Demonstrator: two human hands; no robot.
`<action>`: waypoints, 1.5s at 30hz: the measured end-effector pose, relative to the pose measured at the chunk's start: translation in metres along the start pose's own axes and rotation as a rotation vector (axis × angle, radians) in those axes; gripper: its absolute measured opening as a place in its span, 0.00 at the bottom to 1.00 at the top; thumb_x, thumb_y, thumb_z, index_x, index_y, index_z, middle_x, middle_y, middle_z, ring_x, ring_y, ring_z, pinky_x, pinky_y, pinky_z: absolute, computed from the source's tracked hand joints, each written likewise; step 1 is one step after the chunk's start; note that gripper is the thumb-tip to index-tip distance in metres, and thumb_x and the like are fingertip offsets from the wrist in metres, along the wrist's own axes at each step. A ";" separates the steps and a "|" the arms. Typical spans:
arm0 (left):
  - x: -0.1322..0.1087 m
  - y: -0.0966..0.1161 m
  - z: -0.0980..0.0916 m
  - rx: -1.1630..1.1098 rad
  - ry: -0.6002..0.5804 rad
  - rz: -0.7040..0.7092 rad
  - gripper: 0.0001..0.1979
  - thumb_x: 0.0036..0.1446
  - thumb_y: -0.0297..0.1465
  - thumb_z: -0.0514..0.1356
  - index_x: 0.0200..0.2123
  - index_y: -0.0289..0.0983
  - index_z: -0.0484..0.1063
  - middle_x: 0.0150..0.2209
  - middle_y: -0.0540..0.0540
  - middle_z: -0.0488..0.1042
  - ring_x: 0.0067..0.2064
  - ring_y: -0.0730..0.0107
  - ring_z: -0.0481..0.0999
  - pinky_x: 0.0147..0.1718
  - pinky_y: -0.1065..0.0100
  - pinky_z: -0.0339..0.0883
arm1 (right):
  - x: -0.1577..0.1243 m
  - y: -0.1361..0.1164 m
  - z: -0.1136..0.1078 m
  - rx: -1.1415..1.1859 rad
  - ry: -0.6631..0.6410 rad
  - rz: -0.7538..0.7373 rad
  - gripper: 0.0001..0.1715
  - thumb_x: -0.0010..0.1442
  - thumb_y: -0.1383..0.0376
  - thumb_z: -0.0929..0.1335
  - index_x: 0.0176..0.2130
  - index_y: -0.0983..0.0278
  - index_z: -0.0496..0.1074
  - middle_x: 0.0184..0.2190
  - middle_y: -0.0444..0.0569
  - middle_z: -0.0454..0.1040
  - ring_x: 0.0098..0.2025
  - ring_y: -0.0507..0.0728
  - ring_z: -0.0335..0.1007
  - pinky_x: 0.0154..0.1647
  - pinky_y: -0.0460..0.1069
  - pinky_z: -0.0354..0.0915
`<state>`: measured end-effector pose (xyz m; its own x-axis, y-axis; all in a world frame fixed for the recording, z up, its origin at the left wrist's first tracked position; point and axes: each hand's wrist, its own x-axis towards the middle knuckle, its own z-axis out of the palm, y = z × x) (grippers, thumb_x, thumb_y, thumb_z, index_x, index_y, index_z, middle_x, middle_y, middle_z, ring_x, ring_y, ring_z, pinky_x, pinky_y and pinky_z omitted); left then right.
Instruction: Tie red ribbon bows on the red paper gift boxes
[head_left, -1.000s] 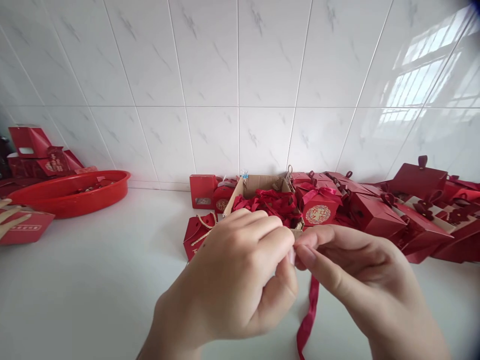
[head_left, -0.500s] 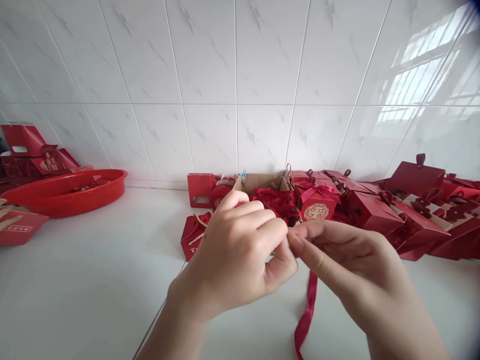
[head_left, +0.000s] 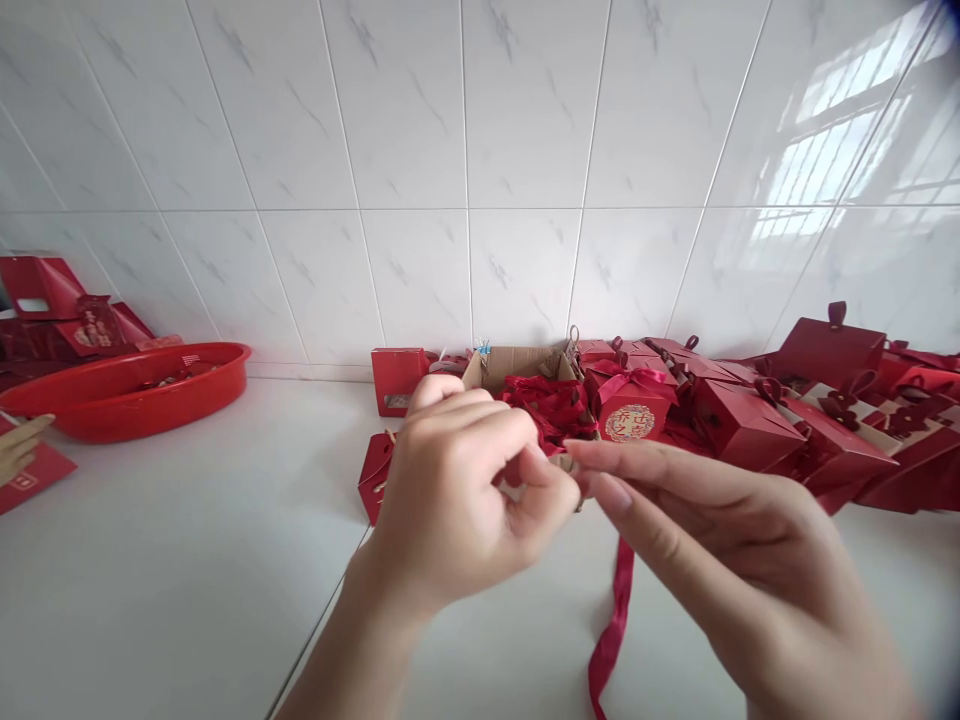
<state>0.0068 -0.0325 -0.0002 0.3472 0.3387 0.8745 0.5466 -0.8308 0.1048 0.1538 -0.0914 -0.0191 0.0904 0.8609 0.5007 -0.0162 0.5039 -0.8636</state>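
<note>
My left hand (head_left: 465,490) is closed in front of the cardboard box, back toward me, thumb and fingers pinched at the right. Beside it, my right hand (head_left: 720,540) faces it with thumb and forefinger bent together, tips close to the left hand's thumb. Whatever small thing is between the fingertips is too hidden and blurred to name. A dark red ribbon (head_left: 616,630) runs down below my right hand; its upper end is out of sight behind that hand. Behind the hands, the cardboard box (head_left: 517,365) holds a heap of red ribbons (head_left: 547,405).
Right of the cardboard box stands a red gift box (head_left: 628,405) with a bow, then several more dark red boxes (head_left: 750,425). A small red box (head_left: 373,475) is partly behind my left hand. At left are a red basin (head_left: 150,410) and another person's hand (head_left: 22,448) at a red box.
My fingertips have drawn slightly apart, and my right thumb and forefinger are a little more separated. The other person's hand at left shows more over the red box. The ribbon hardly differs.
</note>
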 end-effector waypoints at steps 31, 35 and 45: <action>-0.001 -0.007 -0.007 -0.352 -0.321 0.013 0.14 0.65 0.28 0.53 0.25 0.36 0.63 0.22 0.56 0.64 0.27 0.78 0.63 0.41 0.70 0.59 | 0.025 0.011 -0.030 0.395 -0.176 0.039 0.10 0.59 0.63 0.69 0.41 0.59 0.80 0.32 0.46 0.80 0.38 0.51 0.76 0.43 0.42 0.71; -0.002 -0.007 -0.008 -0.289 -0.307 -0.002 0.09 0.64 0.27 0.54 0.31 0.37 0.69 0.27 0.55 0.73 0.32 0.77 0.70 0.42 0.71 0.61 | 0.026 0.014 -0.034 0.472 -0.190 0.121 0.11 0.58 0.66 0.71 0.42 0.58 0.79 0.33 0.44 0.80 0.40 0.50 0.76 0.46 0.42 0.70; 0.000 0.007 -0.013 -0.312 -0.403 0.043 0.12 0.62 0.23 0.48 0.26 0.36 0.63 0.21 0.54 0.61 0.24 0.76 0.60 0.30 0.68 0.57 | 0.023 0.013 -0.023 0.456 -0.225 0.094 0.11 0.57 0.70 0.72 0.40 0.56 0.79 0.30 0.41 0.79 0.35 0.48 0.76 0.42 0.40 0.72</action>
<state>0.0008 -0.0438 0.0062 0.6643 0.3934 0.6356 0.2927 -0.9193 0.2631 0.1783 -0.0672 -0.0201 -0.1479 0.8723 0.4661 -0.4507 0.3601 -0.8168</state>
